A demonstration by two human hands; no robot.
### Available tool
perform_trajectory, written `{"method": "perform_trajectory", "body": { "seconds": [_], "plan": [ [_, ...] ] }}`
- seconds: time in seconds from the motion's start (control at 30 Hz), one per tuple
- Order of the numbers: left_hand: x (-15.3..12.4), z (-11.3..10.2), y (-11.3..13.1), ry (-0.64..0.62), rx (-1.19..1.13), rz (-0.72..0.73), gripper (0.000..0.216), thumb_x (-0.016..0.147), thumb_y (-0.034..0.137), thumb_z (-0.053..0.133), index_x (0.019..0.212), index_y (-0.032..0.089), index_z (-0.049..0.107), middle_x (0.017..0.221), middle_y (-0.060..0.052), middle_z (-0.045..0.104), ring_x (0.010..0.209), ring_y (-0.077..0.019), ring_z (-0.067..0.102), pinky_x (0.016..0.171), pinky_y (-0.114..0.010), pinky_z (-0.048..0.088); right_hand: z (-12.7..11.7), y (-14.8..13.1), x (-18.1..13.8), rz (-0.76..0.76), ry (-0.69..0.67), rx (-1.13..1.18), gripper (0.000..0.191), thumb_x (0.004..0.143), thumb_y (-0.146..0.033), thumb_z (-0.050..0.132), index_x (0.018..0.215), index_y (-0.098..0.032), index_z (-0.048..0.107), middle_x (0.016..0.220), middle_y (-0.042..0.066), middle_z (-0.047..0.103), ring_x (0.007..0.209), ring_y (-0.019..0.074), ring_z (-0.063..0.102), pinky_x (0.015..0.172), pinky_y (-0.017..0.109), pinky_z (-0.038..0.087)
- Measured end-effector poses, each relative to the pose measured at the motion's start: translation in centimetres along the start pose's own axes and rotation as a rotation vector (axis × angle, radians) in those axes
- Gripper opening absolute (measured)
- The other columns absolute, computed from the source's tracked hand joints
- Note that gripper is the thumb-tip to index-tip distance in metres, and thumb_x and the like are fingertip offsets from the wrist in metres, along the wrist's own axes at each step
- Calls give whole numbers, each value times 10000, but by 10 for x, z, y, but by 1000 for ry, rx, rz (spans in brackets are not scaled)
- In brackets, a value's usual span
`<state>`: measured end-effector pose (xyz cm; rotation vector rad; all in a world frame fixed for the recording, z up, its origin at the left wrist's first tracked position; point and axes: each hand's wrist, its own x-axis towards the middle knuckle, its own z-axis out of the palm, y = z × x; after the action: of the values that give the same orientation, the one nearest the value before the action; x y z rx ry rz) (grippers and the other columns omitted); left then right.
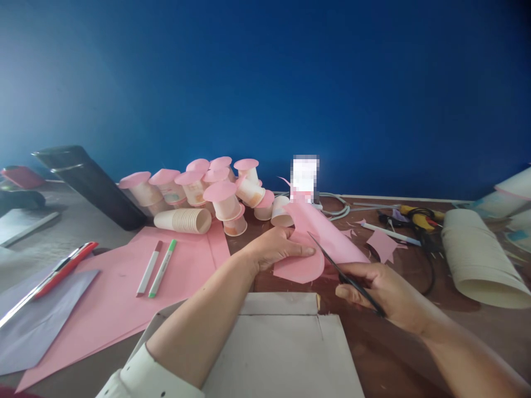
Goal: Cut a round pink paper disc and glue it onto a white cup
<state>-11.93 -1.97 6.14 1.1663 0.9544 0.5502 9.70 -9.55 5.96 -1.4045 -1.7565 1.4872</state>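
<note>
Between the thumb and fingers of my left hand (277, 249) is a sheet of pink paper (305, 268) with a rounded cut edge. My right hand (373, 287) grips black-handled scissors (332, 261), whose blades reach to the pink paper's right side. A long pink strip (332, 235) curls away behind the blades toward the lower right. Just behind my left hand, a paper cup (282, 211) lies on its side. Fingers under the paper are hidden.
Several paper cups topped with pink discs (219, 193) stand at the back left, near a stack of cups (182, 220). Two markers (162, 268) lie on pink sheets (112, 276). A white cardboard piece (282, 354) lies in front. Paper scraps (384, 245), cables and a large cup stack (477, 257) are right.
</note>
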Motion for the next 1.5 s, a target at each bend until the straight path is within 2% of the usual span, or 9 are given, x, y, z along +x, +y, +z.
{"method": "perform_trajectory", "body": {
  "seconds": [0.23,0.57,0.77,1.0,1.27,1.5],
  "plan": [
    [1,-2,-1,-10,37,21,365,617,315,822,917,139,711,935,-98,711,817,-203,654,773,-328,512,-1,3,-1,8,-4,-26,351,750,-501,695,740,-165,596,628,-43,375,593,107,309,522,239,282],
    [1,-6,-3,-12,119,36,451,581,407,835,915,137,699,944,-110,704,836,-218,648,754,-332,508,-1,4,-1,14,-5,-60,323,768,-474,691,762,-158,621,605,-46,402,586,108,337,526,240,289],
    [3,-9,-6,-31,162,59,457,611,432,808,944,138,699,1009,-131,689,912,-246,637,805,-356,497,0,4,-1,10,9,-66,352,759,-504,690,726,-163,608,586,-50,401,563,100,339,512,233,291],
    [2,-11,-7,65,288,64,507,550,496,819,888,150,666,960,-91,662,899,-246,611,781,-351,482,0,9,0,1,0,-44,339,752,-501,696,719,-179,598,586,-56,373,553,98,310,502,235,274],
    [1,-11,-5,23,233,64,498,575,436,823,953,152,666,987,-105,673,911,-243,620,816,-359,482,0,13,-1,0,-7,-40,261,775,-416,699,749,-172,610,597,-53,372,568,100,308,511,235,279],
    [1,-11,-4,36,221,49,472,558,408,836,921,144,689,924,-110,682,909,-258,625,833,-386,487,0,5,-1,28,17,-46,342,744,-478,713,684,-167,583,568,-49,397,557,95,333,506,230,310]
  ]
}}
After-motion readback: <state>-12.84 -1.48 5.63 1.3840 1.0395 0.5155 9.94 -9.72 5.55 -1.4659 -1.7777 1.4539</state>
